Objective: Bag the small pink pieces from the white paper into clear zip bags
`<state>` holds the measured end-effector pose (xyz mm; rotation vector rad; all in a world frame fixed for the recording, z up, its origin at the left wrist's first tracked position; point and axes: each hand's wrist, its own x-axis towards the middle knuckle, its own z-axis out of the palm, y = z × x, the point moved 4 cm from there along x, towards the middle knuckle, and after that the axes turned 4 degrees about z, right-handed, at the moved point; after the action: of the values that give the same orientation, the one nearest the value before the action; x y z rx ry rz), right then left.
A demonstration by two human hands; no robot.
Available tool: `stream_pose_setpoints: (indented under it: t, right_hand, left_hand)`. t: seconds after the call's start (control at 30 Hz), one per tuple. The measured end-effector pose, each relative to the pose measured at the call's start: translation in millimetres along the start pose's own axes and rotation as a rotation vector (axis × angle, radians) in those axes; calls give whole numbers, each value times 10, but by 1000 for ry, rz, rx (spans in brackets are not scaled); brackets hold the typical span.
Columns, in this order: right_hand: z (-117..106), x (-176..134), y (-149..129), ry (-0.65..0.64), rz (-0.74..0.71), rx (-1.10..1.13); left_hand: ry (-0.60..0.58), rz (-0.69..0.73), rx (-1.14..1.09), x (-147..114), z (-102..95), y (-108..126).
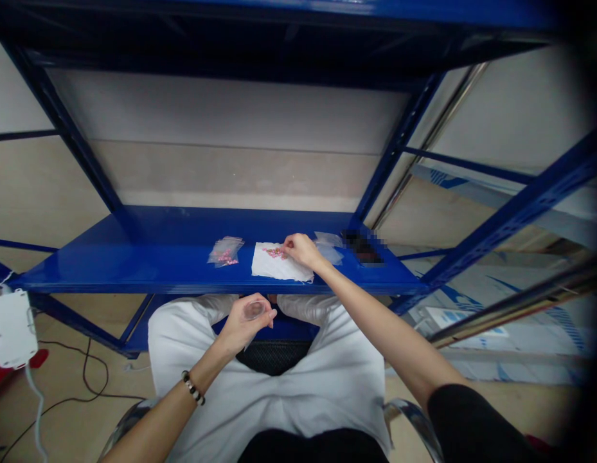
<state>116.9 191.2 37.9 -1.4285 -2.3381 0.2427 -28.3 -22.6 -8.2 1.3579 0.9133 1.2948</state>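
Over my lap, my left hand (247, 321) is closed around a small clear plastic bag (253, 310), its mouth facing up. My right hand (302, 249) reaches over the shelf with its fingertips pinched at a small pile of pink and reddish beads (274, 253). Whatever sits between those fingertips is too small to make out. The beads lie on a white cloth or tissue (281, 269) near the shelf's front edge. To its left lies a clear zip bag (225, 251) with pink beads inside.
Clear flat bags (329, 247) lie right of the white cloth, beside a dark pixelated object (363, 247). The blue shelf (153, 257) has blue uprights and an upper shelf (279, 38) overhead. A white power box (13, 328) with cables is at left.
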Motion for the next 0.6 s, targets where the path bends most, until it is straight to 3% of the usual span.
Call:
stream_pose_setpoints:
  t: [0.6]
  right_hand:
    - [-1,156,-55,-151,155,-83]
  left_hand:
    - [-34,-41,2,-14,46,-24]
